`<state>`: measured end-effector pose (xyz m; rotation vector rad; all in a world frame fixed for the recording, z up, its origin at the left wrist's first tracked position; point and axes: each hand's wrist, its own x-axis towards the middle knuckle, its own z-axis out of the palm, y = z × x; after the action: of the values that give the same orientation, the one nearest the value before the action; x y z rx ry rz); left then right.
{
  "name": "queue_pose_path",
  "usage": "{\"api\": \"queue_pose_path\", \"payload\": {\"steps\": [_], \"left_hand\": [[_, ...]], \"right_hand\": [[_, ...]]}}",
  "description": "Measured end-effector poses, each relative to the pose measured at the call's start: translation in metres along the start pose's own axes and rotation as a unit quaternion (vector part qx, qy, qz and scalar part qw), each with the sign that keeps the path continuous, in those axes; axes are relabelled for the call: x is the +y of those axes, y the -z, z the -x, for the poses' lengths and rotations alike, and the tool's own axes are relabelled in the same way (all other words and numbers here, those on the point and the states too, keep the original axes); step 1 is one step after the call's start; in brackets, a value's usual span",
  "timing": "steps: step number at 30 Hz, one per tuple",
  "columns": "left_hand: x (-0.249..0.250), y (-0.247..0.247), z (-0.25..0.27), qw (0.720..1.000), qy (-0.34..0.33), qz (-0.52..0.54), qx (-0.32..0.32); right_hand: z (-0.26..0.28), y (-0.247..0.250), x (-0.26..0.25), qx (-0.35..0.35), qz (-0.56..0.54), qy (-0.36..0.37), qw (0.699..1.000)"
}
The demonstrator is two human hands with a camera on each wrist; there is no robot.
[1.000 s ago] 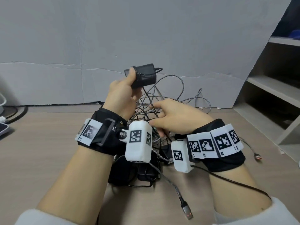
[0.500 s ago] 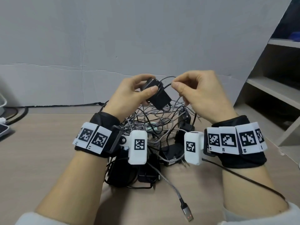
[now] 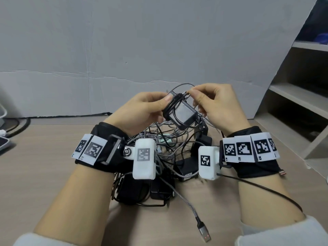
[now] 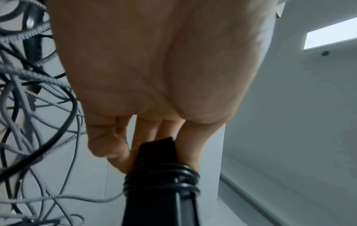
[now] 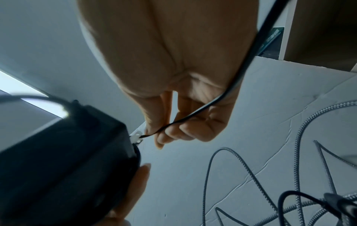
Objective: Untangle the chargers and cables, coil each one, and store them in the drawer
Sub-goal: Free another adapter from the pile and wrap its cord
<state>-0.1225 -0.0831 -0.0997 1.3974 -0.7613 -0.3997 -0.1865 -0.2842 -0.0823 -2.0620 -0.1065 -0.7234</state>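
My left hand (image 3: 150, 107) grips a black charger brick (image 3: 182, 113) with its thin black cord wound round one end, held above the pile. The same brick (image 4: 156, 175) shows between thumb and fingers in the left wrist view, with the cord turns (image 4: 162, 178) round it. My right hand (image 3: 209, 102) pinches the thin black cable (image 5: 203, 107) near the brick's prongs (image 3: 186, 94); the brick (image 5: 63, 160) fills the lower left of the right wrist view. Below lies the tangle (image 3: 168, 139) of grey braided cables and black adapters.
More black adapters (image 3: 140, 189) lie on the wooden table (image 3: 44, 166) under my wrists. A braided cable ends in a USB plug (image 3: 204, 233) near me. Open shelves (image 3: 298, 103) stand at the right. A grey board (image 3: 124, 50) backs the table. No drawer is in view.
My right hand rose from the tangle to the charger and took hold of its thin cable. The left hand lowered and tilted the brick, and both hands now sit closer together.
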Motion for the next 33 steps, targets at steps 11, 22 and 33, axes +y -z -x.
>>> {"api": "queue_pose_path", "payload": {"steps": [11, 22, 33], "left_hand": [[0.012, -0.012, -0.002, 0.978, -0.021, 0.188, 0.086], [0.008, -0.015, -0.009, 0.948, -0.082, 0.156, 0.266], [0.001, -0.005, -0.005, 0.951, -0.082, -0.048, 0.293]], "right_hand": [[0.012, -0.018, -0.013, -0.227, 0.095, -0.059, 0.968], [0.018, -0.021, -0.017, -0.265, 0.096, -0.101, 0.954], [0.019, -0.011, -0.043, -0.193, 0.088, 0.019, 0.977]]}}
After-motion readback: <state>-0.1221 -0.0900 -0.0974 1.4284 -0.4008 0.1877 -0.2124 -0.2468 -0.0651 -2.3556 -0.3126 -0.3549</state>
